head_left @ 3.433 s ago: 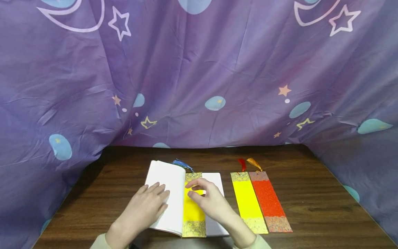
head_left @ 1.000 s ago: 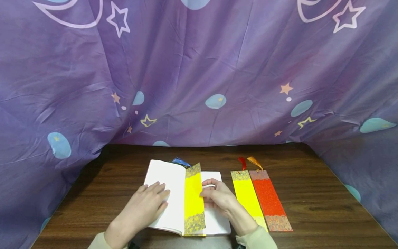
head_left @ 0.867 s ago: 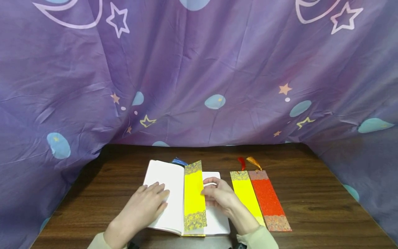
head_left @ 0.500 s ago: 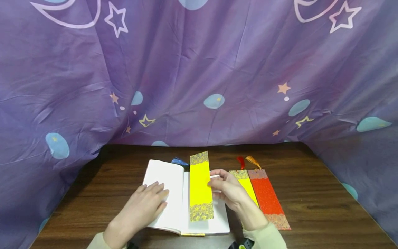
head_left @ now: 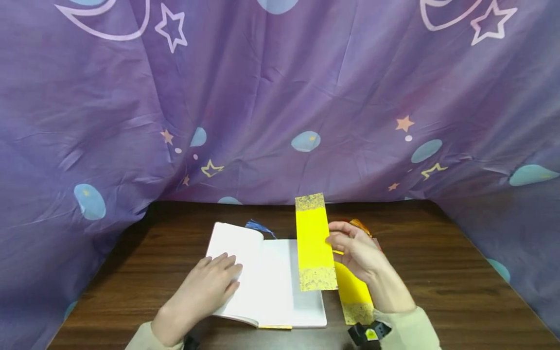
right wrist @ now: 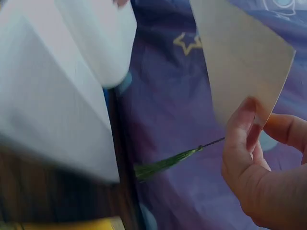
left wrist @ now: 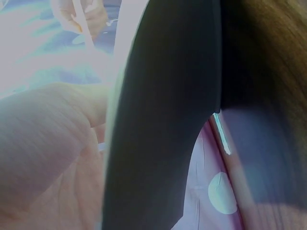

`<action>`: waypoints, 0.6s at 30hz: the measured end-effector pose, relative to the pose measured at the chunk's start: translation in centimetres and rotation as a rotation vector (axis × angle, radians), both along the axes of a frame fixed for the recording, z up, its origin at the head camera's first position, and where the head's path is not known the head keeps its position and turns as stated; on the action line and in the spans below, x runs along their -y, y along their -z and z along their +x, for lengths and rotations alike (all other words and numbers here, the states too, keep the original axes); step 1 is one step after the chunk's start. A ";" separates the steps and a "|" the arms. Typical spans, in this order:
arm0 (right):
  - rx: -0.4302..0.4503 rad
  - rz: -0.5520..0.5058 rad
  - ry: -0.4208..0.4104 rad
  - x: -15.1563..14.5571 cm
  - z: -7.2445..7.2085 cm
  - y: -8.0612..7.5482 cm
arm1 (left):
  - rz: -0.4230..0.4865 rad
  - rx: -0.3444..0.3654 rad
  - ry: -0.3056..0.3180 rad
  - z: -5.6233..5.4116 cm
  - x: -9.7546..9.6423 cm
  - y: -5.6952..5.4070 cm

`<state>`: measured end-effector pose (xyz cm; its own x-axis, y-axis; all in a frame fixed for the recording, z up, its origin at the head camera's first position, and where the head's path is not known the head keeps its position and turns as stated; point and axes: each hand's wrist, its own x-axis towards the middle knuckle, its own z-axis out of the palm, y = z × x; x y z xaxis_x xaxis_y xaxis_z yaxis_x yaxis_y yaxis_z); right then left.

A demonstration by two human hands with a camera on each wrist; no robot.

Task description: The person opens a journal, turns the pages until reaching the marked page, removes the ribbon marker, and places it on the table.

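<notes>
Fingertips of my right hand (head_left: 360, 253) pinch one long edge of a yellow bookmark (head_left: 314, 238), held up and slightly tilted; from my head camera it overlaps the right page of an open notebook (head_left: 277, 287). In my right wrist view its back looks plain and pale, and a green tassel (right wrist: 165, 164) stretches out on a cord beside my fingers. My left hand (head_left: 210, 282) rests on the left page, fingers relaxed and extended. A blue tassel (head_left: 260, 227) lies just beyond the notebook. On the wooden table (head_left: 442, 287), another yellow bookmark (head_left: 355, 296) sits partly hidden behind my right hand.
</notes>
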<state>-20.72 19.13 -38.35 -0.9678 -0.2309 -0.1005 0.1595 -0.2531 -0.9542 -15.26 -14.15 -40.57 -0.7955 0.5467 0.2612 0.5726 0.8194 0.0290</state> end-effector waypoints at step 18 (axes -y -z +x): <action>0.004 0.122 -0.019 -13.2 -2.2 -2.3 | 0.009 0.000 0.007 -0.2 -0.1 0.0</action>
<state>-22.89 32.30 -36.06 -0.9628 -0.2352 -0.1333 0.1675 -0.1318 -0.9770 -15.50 -14.03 -40.56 -0.7916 0.5499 0.2662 0.5784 0.8149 0.0364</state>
